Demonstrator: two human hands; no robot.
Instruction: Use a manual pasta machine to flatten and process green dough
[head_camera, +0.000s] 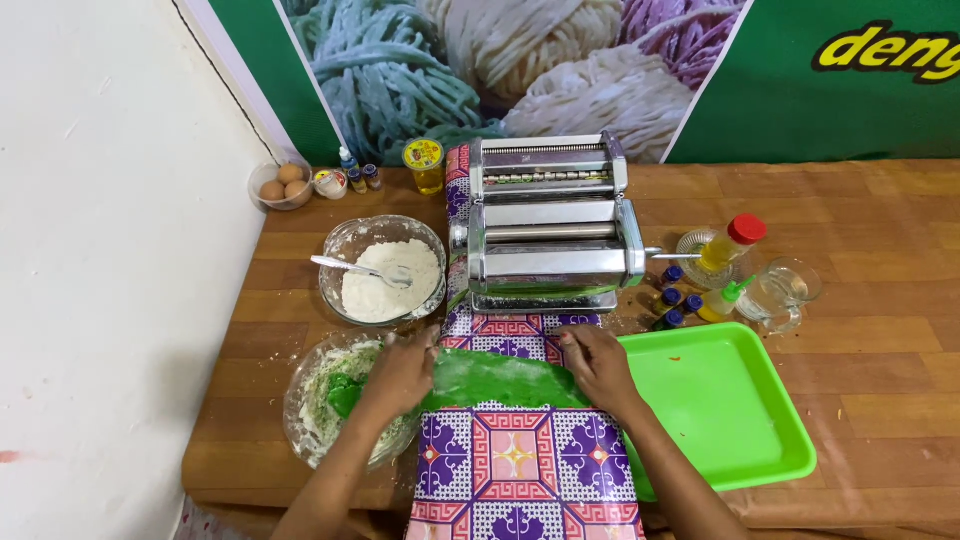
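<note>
A flat sheet of green dough lies across a purple patterned cloth in front of a metal pasta roller. My left hand presses down on the sheet's left end, fingers spread, beside a glass bowl with green dough scraps. My right hand rests flat on the sheet's right end, next to a green plastic tray. Both hands lie on the dough rather than grip it.
A glass bowl of flour with a spoon stands left of the roller. Eggs in a small bowl, little bottles, a yellow-lidded jar, a red-capped oil bottle and a glass jug sit on the wooden table.
</note>
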